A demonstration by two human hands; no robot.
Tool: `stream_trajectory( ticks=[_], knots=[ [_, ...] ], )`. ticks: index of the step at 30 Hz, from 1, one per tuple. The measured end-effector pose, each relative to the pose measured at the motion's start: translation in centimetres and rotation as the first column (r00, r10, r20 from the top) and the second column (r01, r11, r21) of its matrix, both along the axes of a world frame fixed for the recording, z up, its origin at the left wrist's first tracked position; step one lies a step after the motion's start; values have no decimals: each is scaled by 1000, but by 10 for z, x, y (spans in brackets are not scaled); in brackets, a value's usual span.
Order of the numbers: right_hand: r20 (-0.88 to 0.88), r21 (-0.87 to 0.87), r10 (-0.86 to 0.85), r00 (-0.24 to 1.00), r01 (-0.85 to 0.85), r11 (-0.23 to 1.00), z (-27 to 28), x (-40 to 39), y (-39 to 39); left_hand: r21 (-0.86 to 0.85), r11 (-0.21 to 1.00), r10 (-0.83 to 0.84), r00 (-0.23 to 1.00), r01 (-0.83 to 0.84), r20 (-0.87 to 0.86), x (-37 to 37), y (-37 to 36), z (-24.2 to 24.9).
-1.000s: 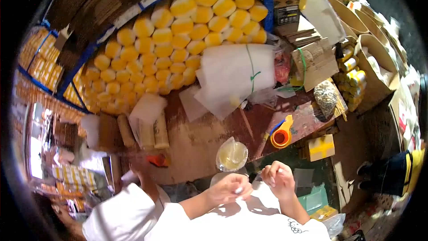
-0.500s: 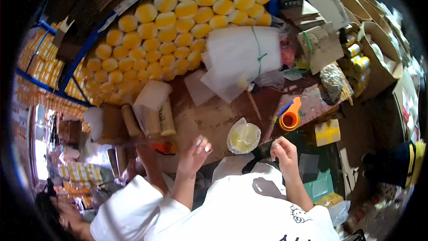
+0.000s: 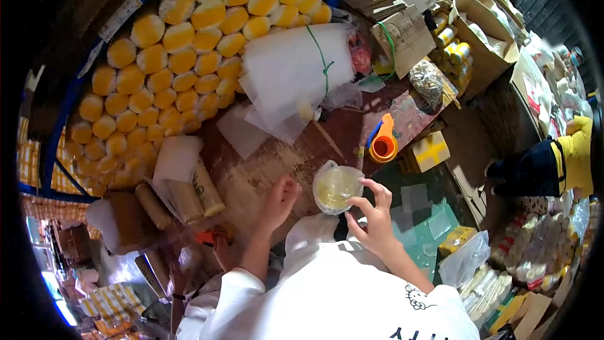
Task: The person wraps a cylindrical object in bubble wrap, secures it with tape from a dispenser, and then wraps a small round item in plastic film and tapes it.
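A round, pale yellow item wrapped in clear, crinkled plastic point(image 3: 335, 190) is at the near edge of the worn table point(image 3: 251, 173), in front of my body. At its right rim is my right hand point(image 3: 375, 217), with thumb and fingers apart and the fingertips touching the plastic. My left hand point(image 3: 281, 203) hovers to the left of the item, apart from it. Its fingers are curled in, and I see nothing in them. Beyond my right hand lies an orange tape dispenser point(image 3: 383, 145) with a blue part along its side.
Yellow-and-white rolls point(image 3: 170, 82) are stacked at the back left. White sheets tied with green string point(image 3: 299, 66) lie in front. A yellow-taped carton point(image 3: 430, 151) sits right. At left, another person's hand point(image 3: 223, 253) is near a red-orange object point(image 3: 211, 235). A person in yellow point(image 3: 577, 157) stands far right.
My view has turned, so the scene sits further left. My right hand has moved in to the wrapped item and its fingers have spread. My left hand stays curled.
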State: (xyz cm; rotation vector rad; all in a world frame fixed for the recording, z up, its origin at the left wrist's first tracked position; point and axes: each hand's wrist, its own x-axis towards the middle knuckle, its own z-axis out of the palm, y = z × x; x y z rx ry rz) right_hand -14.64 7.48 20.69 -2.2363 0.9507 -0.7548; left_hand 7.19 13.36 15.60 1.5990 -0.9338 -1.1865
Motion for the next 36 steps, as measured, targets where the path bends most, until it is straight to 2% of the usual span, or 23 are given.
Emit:
stream_trajectory(
  ticks=[1, 2, 3, 4, 5, 7, 11, 13, 14, 16, 17, 19, 22, 23, 25, 27, 29, 30, 31, 32, 33, 35, 36],
  knots=[
    [-7, 7, -12, 1000, 12, 1000, -7, 3, 3, 93, 996, -12, 996, 3, 88, -2, 0, -6],
    [9, 56, -84, 996, 83, 995, -11, 7, 5, 105, 994, -24, 997, 15, 79, -4, 1, -14],
    [21, 109, -156, 988, 153, 982, -15, 9, 11, -26, 991, -117, 930, 134, 349, -6, 1, -25],
    [41, 150, -240, 970, 232, 961, -19, 11, 15, -129, 950, -151, 782, 283, 604, -7, 1, -35],
    [46, 144, -250, 967, 241, 960, -21, 11, 17, -134, 946, -155, 778, 294, 608, -5, -2, -48],
    [-20, 15, -218, 976, 219, 976, -24, 7, 21, -176, 928, -236, 883, 329, 406, -2, -10, -59],
    [-103, -60, -190, 976, 185, 981, -26, 6, 18, -238, 860, -315, 838, 451, 446, -4, -24, -71],
    [-154, -116, -183, 971, 166, 979, -22, 7, 14, -433, 819, -406, 913, 377, 28, -13, -31, -83],
    [-168, -108, -159, 973, 142, 984, -19, 7, 14, -428, 819, -416, 909, 382, 14, -17, -30, -89],
    [-183, -117, -142, 973, 122, 986, -14, 6, 11, -439, 850, -384, 913, 291, -139, -22, -37, -80],
    [-159, -132, -167, 973, 147, 980, -11, 6, 9, -449, 845, -388, 911, 291, -139, -26, -39, -76],
    [-86, -187, -259, 962, 240, 953, -9, 6, 1, -289, 947, -218, 946, 144, -242, -37, -40, -71],
    [-160, -232, -236, 959, 196, 953, -1, 6, -14, -306, 950, -161, 936, 61, -313, -48, -42, -67],
    [-162, -237, -228, 960, 186, 953, -1, 7, -15, -311, 949, -154, 936, 51, -316, -52, -41, -73],
    [-313, -309, -222, 924, 122, 943, 0, 14, -21, -314, 949, -64, 967, -18, -248, -58, -45, -83],
    [-281, -342, -208, 937, 105, 934, -6, 23, -25, -347, 935, -8, 973, -75, -231, -64, -39, -84],
    [-155, -393, -215, 964, 140, 909, -15, 30, -29, -382, 917, 39, 978, -116, -203, -65, -35, -84],
    [-72, -370, -200, 977, 160, 915, -9, 36, -28, -522, 849, 18, 992, -79, -122, -66, -33, -87],
    [-67, -371, -201, 977, 163, 914, -10, 38, -29, -648, 761, 6, 999, -30, -39, -67, -31, -91],
    [-80, -362, -120, 990, 83, 929, -13, 39, -29, -590, 807, 17, 1000, -12, 3, -66, -29, -95],
    [-92, -354, -37, 995, 2, 935, -14, 41, -29, -593, 805, 14, 1000, -7, 7, -68, -27, -94],
    [-62, -391, -40, 997, 12, 920, -10, 44, -28, -435, 897, 8, 987, -77, -158, -70, -27, -90],
    [-93, -375, -4, 996, -31, 927, -12, 42, -28, -409, 911, 17, 996, -50, -84, -68, -29, -83]
  ],
)
